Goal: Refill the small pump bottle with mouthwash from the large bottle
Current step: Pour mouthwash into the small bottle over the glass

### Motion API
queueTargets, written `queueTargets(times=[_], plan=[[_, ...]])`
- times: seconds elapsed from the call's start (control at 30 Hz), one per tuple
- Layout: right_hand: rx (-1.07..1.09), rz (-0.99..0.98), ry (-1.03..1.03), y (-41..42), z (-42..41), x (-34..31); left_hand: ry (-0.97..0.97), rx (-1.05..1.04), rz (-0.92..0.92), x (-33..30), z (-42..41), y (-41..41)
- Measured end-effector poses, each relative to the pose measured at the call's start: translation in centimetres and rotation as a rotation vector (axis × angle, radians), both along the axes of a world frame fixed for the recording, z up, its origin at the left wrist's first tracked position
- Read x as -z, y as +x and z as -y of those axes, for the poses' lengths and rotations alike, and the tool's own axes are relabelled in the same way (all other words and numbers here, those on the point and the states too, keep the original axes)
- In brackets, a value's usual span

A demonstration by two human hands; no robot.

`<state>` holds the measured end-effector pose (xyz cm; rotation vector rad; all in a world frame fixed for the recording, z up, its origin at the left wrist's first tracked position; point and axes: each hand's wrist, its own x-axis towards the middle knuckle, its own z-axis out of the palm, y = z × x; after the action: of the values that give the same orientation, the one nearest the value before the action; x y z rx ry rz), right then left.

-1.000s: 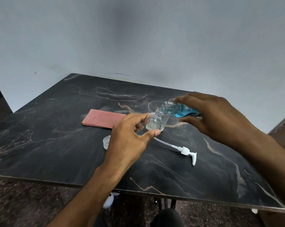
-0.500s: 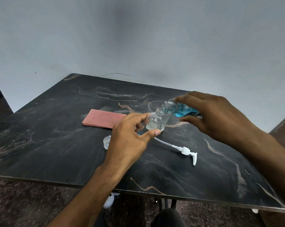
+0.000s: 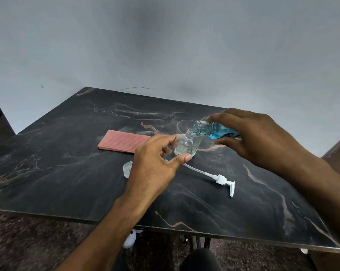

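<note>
small pump bottle [image 3: 184,144], clear, uncapped, tilted

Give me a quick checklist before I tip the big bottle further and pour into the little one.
1. Small bottle open, pump lying on the table: ok.
2. Left hand gripping the small bottle: ok.
3. Right hand holding the large bottle, cap off, tilted: ok.
4. Large bottle's mouth just over the small neck: ok.
5. Small bottle upright: not ok, it leans toward the large bottle.
6. Mouthwash flowing between the mouths: cannot tell.
</note>
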<state>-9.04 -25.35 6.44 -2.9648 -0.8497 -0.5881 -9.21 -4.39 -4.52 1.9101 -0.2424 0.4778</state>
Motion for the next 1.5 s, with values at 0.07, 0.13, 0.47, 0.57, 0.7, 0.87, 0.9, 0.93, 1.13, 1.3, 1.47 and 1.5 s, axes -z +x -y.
queueTargets(times=[0.07, 0.13, 0.47, 0.57, 0.7, 0.87, 0.9, 0.93, 1.13, 1.3, 1.47, 1.5], plan=[[0.002, 0.0, -0.005, 0.0, 0.01, 0.02, 0.005, -0.002, 0.003, 0.03, 0.0, 0.0], [-0.001, 0.003, -0.005, 0.02, 0.03, 0.02, 0.006, -0.004, 0.005, 0.04, 0.02, 0.01], [-0.008, 0.015, -0.013, -0.03, 0.04, 0.0, 0.01, -0.008, 0.001, 0.12, 0.09, -0.03], [-0.008, 0.012, -0.014, -0.06, -0.03, -0.04, 0.004, -0.013, 0.003, 0.18, 0.09, -0.07], [-0.013, 0.007, -0.017, -0.1, -0.12, -0.03, 0.01, -0.012, -0.003, 0.24, 0.09, -0.04], [-0.008, 0.01, -0.023, -0.17, -0.2, 0.02, 0.007, -0.013, -0.002, 0.36, 0.07, -0.04], [-0.007, 0.01, -0.024, -0.18, -0.22, 0.02, 0.004, -0.013, -0.001, 0.37, 0.07, -0.04], [-0.007, 0.01, -0.024, -0.19, -0.24, 0.02, 0.001, -0.013, 0.001, 0.37, 0.06, -0.02], [-0.011, 0.015, -0.023, -0.26, -0.19, -0.09, -0.006, -0.013, 0.002, 0.4, 0.15, -0.02], [-0.011, 0.014, -0.019, -0.35, -0.22, -0.06, -0.004, -0.007, -0.003, 0.36, 0.19, -0.08], [-0.008, 0.018, -0.021, -0.39, -0.18, -0.02, -0.008, -0.009, -0.011, 0.43, 0.24, -0.12], [-0.007, 0.017, -0.02, -0.41, -0.17, -0.02, -0.009, -0.01, -0.014, 0.43, 0.24, -0.12]])
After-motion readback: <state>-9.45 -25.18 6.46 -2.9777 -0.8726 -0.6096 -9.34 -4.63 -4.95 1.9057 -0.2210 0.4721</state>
